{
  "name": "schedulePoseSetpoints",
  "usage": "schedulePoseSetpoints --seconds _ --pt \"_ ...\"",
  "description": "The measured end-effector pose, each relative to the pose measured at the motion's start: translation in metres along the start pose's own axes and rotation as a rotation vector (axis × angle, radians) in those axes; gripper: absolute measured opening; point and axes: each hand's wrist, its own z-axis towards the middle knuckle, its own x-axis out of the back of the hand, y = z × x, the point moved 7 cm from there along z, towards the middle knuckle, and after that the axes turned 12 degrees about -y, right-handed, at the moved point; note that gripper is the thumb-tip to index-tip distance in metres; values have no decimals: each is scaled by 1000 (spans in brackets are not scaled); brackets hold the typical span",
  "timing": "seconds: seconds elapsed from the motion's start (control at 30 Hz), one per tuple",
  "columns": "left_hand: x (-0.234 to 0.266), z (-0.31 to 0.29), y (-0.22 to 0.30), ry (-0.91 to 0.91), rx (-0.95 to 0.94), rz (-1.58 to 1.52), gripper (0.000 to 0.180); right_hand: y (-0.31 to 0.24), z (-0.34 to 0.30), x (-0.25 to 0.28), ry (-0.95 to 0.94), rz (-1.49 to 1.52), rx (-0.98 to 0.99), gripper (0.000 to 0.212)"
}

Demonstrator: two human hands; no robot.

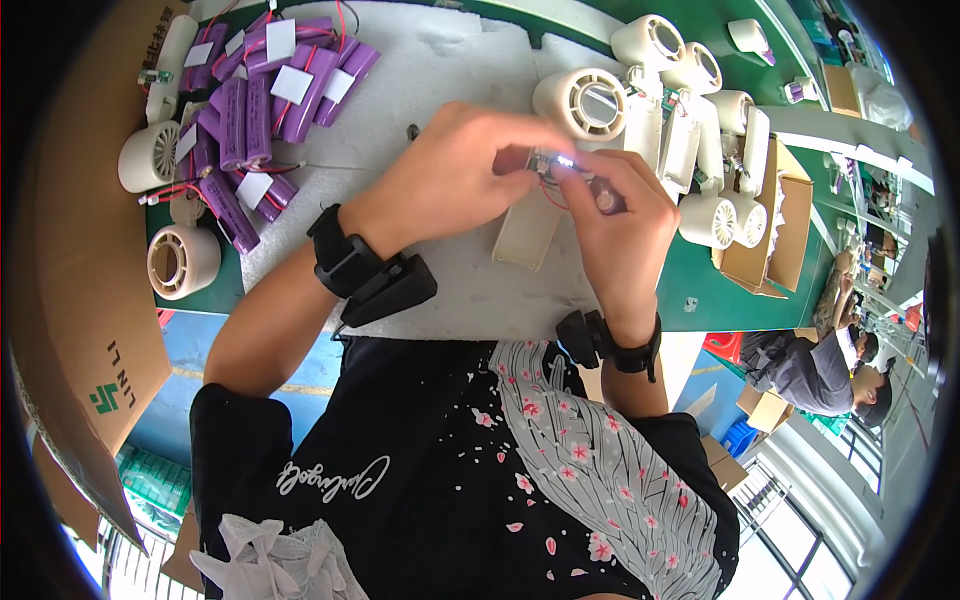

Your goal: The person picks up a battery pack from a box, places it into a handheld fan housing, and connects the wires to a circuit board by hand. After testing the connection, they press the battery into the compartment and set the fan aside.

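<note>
A small circuit board [564, 160] with glowing lights sits between the fingertips of both hands over the white foam sheet. From the left, my left hand [455, 170] is closed with its thumb and fingers pinching at the board's left end. My right hand [628, 215] is closed on the right end, slightly blurred. A thin red wire [552, 198] hangs below the board. Under the hands lies an open cream fan casing [526, 235], its handle toward me and its upper part hidden. Just behind the fingers stands a round cream fan head [582, 103].
Purple battery packs [245, 115] with wires and white pads are heaped at the left. Cream fan parts [665, 130] crowd the right, beside an open cardboard box [775, 225]. A tall cardboard carton [85, 250] borders the bench's left side. Another person [820, 370] sits further right.
</note>
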Motion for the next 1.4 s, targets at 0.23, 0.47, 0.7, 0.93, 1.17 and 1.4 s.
schedulePoseSetpoints --seconds 0.23,0.47,0.7,0.93,1.17,1.4 --pt "-4 1 13 -20 -99 202 35 16 -5 -5 -128 57 -112 30" --pt "-2 -2 13 55 -173 193 35 19 -19 1 -600 452 -312 47" --pt "5 -4 8 100 -78 239 34 46 -34 -2 -555 737 -456 36" --pt "10 -6 7 158 -109 111 31 34 -31 11 -275 91 -273 24" --pt "6 -6 4 142 -36 96 31 6 -32 15 -141 -188 111 18" --pt "8 -5 6 169 -82 85 30 -11 -27 11 -218 -338 208 13"
